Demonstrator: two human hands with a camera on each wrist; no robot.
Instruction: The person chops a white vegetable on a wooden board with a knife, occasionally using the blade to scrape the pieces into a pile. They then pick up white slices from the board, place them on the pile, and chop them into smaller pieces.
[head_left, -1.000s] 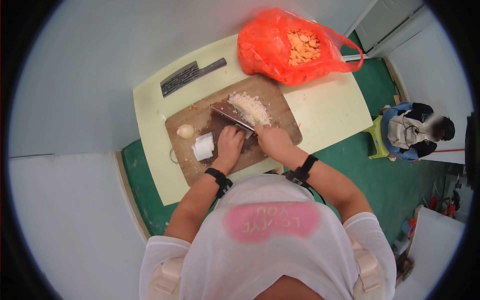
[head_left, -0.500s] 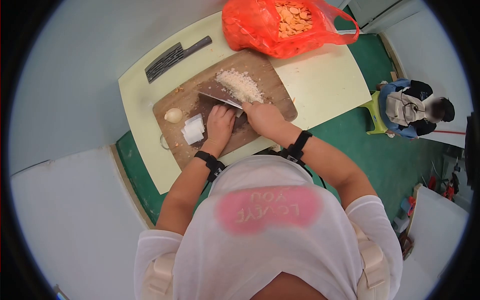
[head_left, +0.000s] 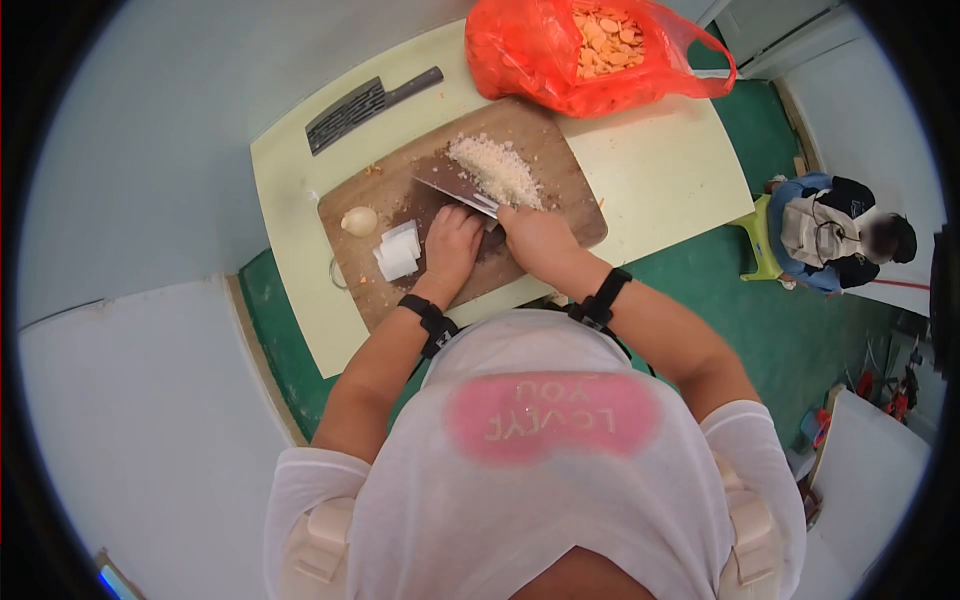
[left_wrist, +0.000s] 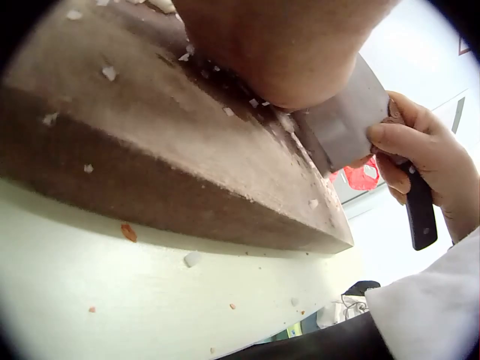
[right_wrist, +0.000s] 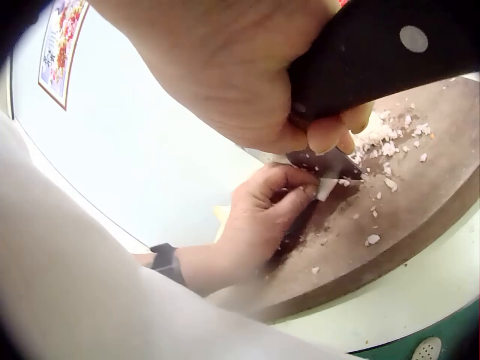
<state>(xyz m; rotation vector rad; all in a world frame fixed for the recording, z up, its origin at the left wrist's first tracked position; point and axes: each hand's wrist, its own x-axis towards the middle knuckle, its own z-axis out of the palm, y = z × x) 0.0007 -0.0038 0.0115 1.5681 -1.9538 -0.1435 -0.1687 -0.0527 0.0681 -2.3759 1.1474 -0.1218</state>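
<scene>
My right hand point(head_left: 541, 243) grips a cleaver by its black handle point(right_wrist: 375, 60), thumb against the blade point(left_wrist: 341, 120). The blade stands on edge over the wooden board point(head_left: 375, 190). Close beside it, my left hand point(right_wrist: 259, 217) pinches a small white piece point(right_wrist: 325, 188) with curled fingers, near the blade. Chopped white bits point(head_left: 497, 170) lie in a heap on the far side of the blade. White slabs point(head_left: 398, 251) and a round pale bulb point(head_left: 359, 221) rest on the board left of my left hand.
A second cleaver point(head_left: 347, 116) lies on the pale table point(head_left: 650, 160) beyond the board. A red plastic bag point(head_left: 520, 60) holding orange slices point(head_left: 608, 42) stands at the back. At right, a person point(head_left: 825, 232) sits on a green stool point(head_left: 762, 240).
The head view has shifted, moving the whole table within the picture. Both hands keep their holds, the cleaver staying beside the left fingers.
</scene>
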